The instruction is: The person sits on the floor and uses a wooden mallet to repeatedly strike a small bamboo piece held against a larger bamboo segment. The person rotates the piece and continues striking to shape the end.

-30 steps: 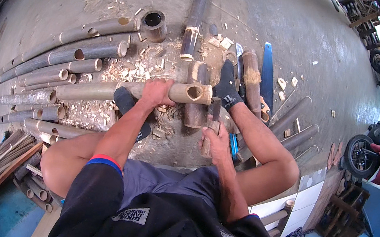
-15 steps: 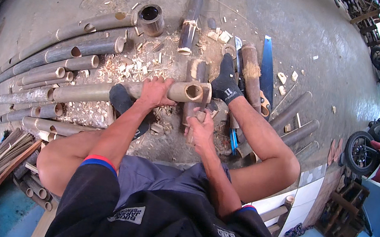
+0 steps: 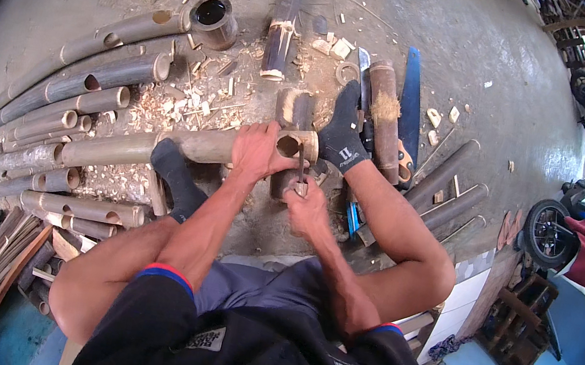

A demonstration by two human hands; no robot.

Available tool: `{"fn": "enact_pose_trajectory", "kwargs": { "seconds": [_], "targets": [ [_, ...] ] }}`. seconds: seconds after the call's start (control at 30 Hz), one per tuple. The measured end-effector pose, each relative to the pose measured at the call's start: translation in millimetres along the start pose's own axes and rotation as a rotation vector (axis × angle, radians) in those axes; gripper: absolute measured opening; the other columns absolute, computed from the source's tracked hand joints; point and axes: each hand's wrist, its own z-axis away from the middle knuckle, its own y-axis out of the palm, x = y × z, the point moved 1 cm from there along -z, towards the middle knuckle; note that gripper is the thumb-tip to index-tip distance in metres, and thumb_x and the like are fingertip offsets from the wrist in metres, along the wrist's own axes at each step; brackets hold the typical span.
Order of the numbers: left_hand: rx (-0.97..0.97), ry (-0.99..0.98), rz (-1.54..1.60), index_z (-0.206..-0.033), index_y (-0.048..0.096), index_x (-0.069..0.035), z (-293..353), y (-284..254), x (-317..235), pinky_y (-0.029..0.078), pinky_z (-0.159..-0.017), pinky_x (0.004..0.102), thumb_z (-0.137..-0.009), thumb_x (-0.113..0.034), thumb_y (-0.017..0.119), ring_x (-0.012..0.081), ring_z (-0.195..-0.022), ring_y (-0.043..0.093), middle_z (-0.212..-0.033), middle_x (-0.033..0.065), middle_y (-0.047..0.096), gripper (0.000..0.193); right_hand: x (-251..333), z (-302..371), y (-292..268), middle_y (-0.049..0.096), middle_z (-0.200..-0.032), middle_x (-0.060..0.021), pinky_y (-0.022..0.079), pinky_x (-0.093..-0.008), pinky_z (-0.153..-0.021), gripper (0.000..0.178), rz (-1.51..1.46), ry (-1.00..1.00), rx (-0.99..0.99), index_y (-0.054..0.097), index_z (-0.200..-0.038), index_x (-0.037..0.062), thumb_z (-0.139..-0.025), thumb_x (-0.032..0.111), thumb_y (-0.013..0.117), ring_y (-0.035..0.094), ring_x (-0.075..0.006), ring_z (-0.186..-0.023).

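A long bamboo pole [image 3: 201,145] lies crosswise in front of me, with a round hole cut near its right end. My left hand [image 3: 260,150] grips it from above just left of this hole, thumb along the near side. In my right hand [image 3: 307,203] is a wooden-handled knife [image 3: 301,160], its narrow blade upright at the hole's right edge. Fingers wrap round the handle and hide most of it. A short, thick bamboo piece [image 3: 295,109] sits beneath the pole's end. My left foot [image 3: 179,176] presses against the pole; my right foot [image 3: 344,134] is beside its end.
More holed bamboo poles [image 3: 83,85] lie at the left. A saw [image 3: 411,109], a long blade [image 3: 362,81] and a bamboo piece [image 3: 384,121] are beyond my right foot. Wood chips [image 3: 173,104] litter the floor. A hollow bamboo cup [image 3: 214,23] stands far left; a motorbike [image 3: 559,236] is far right.
My left hand has slid right along the pole, closer to the hole. The knife has shifted from the pole's end to the hole, and the pole has rolled slightly.
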Motion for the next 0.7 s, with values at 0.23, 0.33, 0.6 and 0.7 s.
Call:
{"fn": "enact_pose_trajectory", "kwargs": {
  "seconds": [0.23,0.33,0.6,0.7],
  "targets": [
    [-0.114,-0.074,0.029,-0.107,0.066,-0.004,-1.1,7.3,-9.6,0.046,-0.09,0.042,-0.059,-0.07,0.084,0.0311,-0.092,0.07,-0.092,0.0158,0.072,0.084,45.9,-49.2,-73.2,0.071,-0.093,-0.0289,0.056,-0.0508,-0.082,0.041,0.61,-0.179,0.367,0.066,-0.113,-0.001,-0.083,0.028,0.067,0.071,-0.0437,-0.091],
    [-0.146,-0.055,0.012,-0.109,0.066,-0.005,-3.4,11.3,-8.7,0.047,-0.091,0.0441,-0.064,-0.069,0.081,0.0332,-0.093,0.07,-0.097,0.018,0.073,0.08,79.4,-92.4,-83.5,0.072,-0.088,-0.0268,0.058,-0.0492,-0.08,0.042,0.953,-0.274,0.53,0.065,-0.11,-0.0003,-0.082,0.031,0.068,0.072,-0.0422,-0.086],
    [0.211,0.14,0.014,-0.122,0.06,-0.005,-6.9,-14.6,41.9,0.049,-0.095,0.0479,-0.058,-0.073,0.083,0.0371,-0.107,0.067,-0.11,0.019,0.07,0.096,33.1,-32.9,-52.9,0.072,-0.095,-0.0279,0.054,-0.0565,-0.083,0.041,0.764,-0.32,0.324,0.064,-0.111,0.0016,-0.086,0.034,0.065,0.069,-0.0482,-0.092],
    [0.16,0.165,-0.011,-0.124,0.06,-0.007,1.6,-7.9,40.9,0.05,-0.094,0.0459,-0.057,-0.073,0.085,0.0354,-0.105,0.067,-0.107,0.018,0.071,0.097,29.6,-6.2,-26.3,0.071,-0.097,-0.0285,0.053,-0.0576,-0.083,0.04,0.55,-0.233,0.264,0.063,-0.11,0.0015,-0.087,0.035,0.065,0.068,-0.0497,-0.094]
  ]
}}
